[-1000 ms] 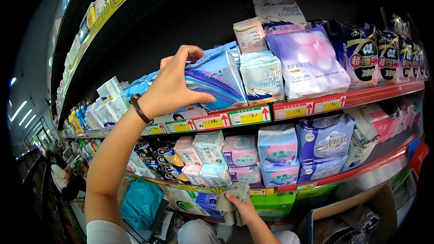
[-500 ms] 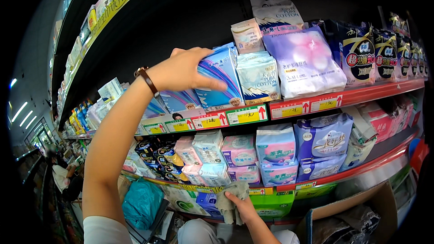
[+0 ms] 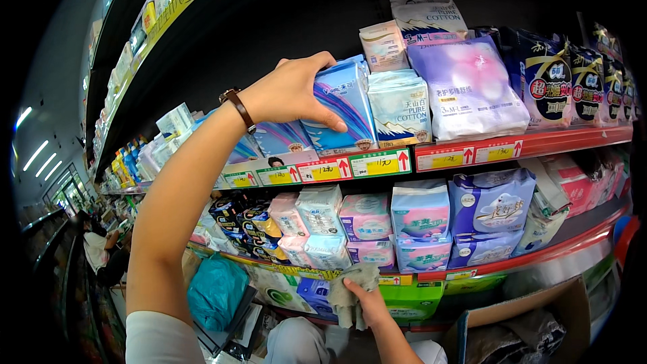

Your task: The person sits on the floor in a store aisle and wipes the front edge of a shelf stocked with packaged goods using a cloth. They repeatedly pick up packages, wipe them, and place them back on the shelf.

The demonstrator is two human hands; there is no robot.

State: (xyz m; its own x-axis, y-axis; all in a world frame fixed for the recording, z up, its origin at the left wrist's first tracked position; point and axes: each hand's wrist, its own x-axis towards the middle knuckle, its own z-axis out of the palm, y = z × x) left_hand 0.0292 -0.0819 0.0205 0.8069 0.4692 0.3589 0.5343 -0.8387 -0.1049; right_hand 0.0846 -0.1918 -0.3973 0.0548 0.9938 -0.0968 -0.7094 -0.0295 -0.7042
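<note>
My left hand [image 3: 293, 91], a brown-strapped watch on its wrist, reaches up to the upper shelf and grips a blue pack of sanitary pads [image 3: 340, 104] with purple stripes. The thumb presses on the pack's front, while the fingers go over its top and far side. The pack stands upright at the shelf's front, beside a white-and-blue pack with a mountain print [image 3: 399, 111]. Lower down, my right hand [image 3: 367, 300] is closed round a crumpled grey cloth [image 3: 350, 290], which hangs in front of the bottom shelf.
A large purple-and-white pack [image 3: 468, 91] and dark packs [image 3: 547, 87] line the upper shelf to the right. Below is a second shelf of pads [image 3: 421, 222]. An open cardboard box [image 3: 472, 334] stands lower right, a teal plastic bag [image 3: 216, 293] lower left. Another person [image 3: 101, 249] is far left.
The shelves appear slightly further right in the picture, as the view has shifted. My left hand stays on the blue pack, and my right hand still holds the cloth.
</note>
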